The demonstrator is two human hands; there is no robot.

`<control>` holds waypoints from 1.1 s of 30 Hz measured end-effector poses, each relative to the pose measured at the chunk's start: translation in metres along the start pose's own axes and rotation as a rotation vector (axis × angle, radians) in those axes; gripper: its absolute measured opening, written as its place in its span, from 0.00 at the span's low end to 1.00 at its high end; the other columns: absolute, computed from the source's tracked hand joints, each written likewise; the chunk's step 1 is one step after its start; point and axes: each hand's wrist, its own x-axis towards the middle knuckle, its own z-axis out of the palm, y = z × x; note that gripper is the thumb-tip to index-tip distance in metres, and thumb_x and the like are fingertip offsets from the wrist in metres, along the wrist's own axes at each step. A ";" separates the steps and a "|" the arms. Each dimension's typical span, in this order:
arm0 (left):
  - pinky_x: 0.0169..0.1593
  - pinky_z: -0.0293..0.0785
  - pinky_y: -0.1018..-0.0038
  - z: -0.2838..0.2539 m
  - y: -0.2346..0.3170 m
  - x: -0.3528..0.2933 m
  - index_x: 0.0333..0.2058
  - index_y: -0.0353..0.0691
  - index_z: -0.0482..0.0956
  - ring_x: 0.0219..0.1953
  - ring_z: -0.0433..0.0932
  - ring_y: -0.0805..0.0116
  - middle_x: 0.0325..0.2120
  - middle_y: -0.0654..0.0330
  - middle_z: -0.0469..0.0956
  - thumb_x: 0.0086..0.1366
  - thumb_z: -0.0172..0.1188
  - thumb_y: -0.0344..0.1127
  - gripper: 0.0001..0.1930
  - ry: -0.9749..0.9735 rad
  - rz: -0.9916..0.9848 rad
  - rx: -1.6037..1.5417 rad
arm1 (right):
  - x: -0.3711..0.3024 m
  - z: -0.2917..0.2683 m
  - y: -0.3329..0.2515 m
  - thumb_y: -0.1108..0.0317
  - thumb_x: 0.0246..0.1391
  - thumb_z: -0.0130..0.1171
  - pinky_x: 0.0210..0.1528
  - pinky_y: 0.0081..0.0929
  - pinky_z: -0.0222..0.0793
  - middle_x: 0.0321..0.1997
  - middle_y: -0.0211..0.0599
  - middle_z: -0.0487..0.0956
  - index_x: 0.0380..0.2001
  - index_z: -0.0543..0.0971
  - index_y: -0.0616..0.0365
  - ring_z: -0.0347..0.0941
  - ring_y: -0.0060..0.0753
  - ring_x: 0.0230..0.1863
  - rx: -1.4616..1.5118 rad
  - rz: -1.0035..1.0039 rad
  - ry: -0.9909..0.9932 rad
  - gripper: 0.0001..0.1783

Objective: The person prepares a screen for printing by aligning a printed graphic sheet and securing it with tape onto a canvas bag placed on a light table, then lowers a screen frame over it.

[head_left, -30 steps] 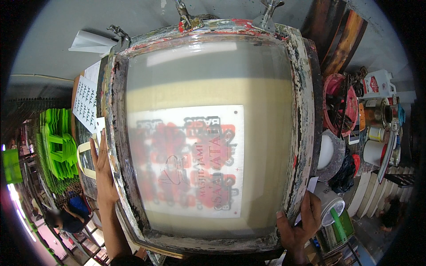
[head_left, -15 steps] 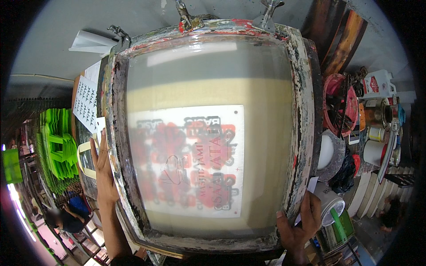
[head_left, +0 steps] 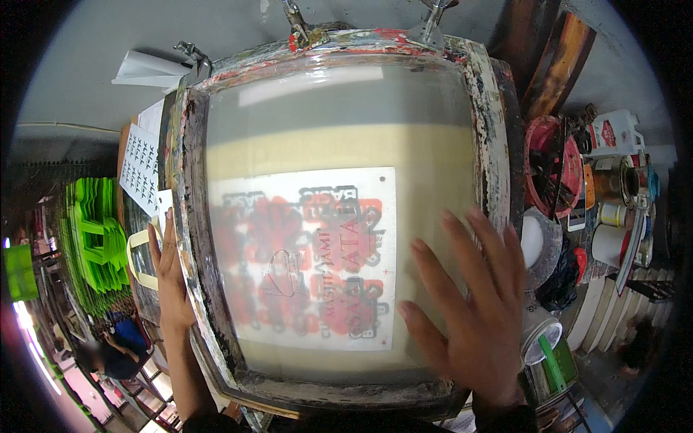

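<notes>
1. I am looking down on a large screen-printing frame (head_left: 346, 216), hinged by metal clamps (head_left: 361, 25) at its far edge. Its wooden border is caked with dried paint, and it fills most of the view.
2. Through the frame's translucent mesh I can see a white stencil panel (head_left: 310, 260) carrying a red and dark design. The design is blurred, so I cannot tell whether fabric lies beneath it.
3. My left hand (head_left: 170, 281) lies along the frame's left border, fingers straight and pointing away from me. It presses flat against the wood rather than curling around it.
4. My right hand (head_left: 476, 310) is spread wide open with fingers fanned, over the mesh near the frame's lower right corner. It grips nothing. I cannot tell whether the palm touches the mesh or hovers just above it.
5. To the right of the frame sit paint tins (head_left: 613, 187), a roll of tape (head_left: 538, 249) and a squeegee-like tool (head_left: 559, 361).
6. To the left of the frame are stacked bright green bags (head_left: 94, 245) and a printed sheet (head_left: 141, 169).
7. My judgement of progress: the screen appears lowered and steadied, no squeegee is in either hand, so the ink pull seems not yet begun.
</notes>
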 end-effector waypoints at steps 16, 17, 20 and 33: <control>0.78 0.28 0.42 0.003 0.002 -0.002 0.71 0.42 0.66 0.77 0.54 0.47 0.71 0.43 0.62 0.71 0.41 0.63 0.39 0.036 -0.004 0.005 | 0.029 0.021 0.007 0.32 0.60 0.55 0.77 0.70 0.35 0.70 0.47 0.72 0.62 0.78 0.54 0.61 0.50 0.76 -0.086 -0.031 -0.080 0.40; 0.78 0.28 0.42 0.003 0.001 -0.003 0.71 0.42 0.65 0.77 0.54 0.46 0.72 0.42 0.62 0.70 0.41 0.64 0.40 0.026 -0.004 0.003 | 0.028 0.022 0.007 0.33 0.60 0.55 0.77 0.70 0.35 0.71 0.47 0.71 0.62 0.78 0.54 0.60 0.51 0.76 -0.086 -0.031 -0.081 0.40; 0.78 0.28 0.42 0.001 0.000 -0.002 0.71 0.41 0.65 0.77 0.54 0.46 0.72 0.41 0.61 0.69 0.40 0.67 0.42 -0.014 -0.025 0.002 | 0.028 0.021 0.009 0.33 0.60 0.55 0.77 0.70 0.36 0.71 0.47 0.71 0.62 0.78 0.54 0.60 0.51 0.76 -0.094 -0.033 -0.080 0.40; 0.78 0.41 0.50 -0.019 0.017 0.017 0.69 0.37 0.68 0.75 0.58 0.45 0.71 0.45 0.65 0.74 0.46 0.39 0.27 0.316 -0.156 -0.363 | 0.029 0.018 0.004 0.39 0.62 0.57 0.77 0.70 0.36 0.70 0.48 0.71 0.60 0.78 0.57 0.59 0.51 0.75 -0.073 -0.026 -0.078 0.36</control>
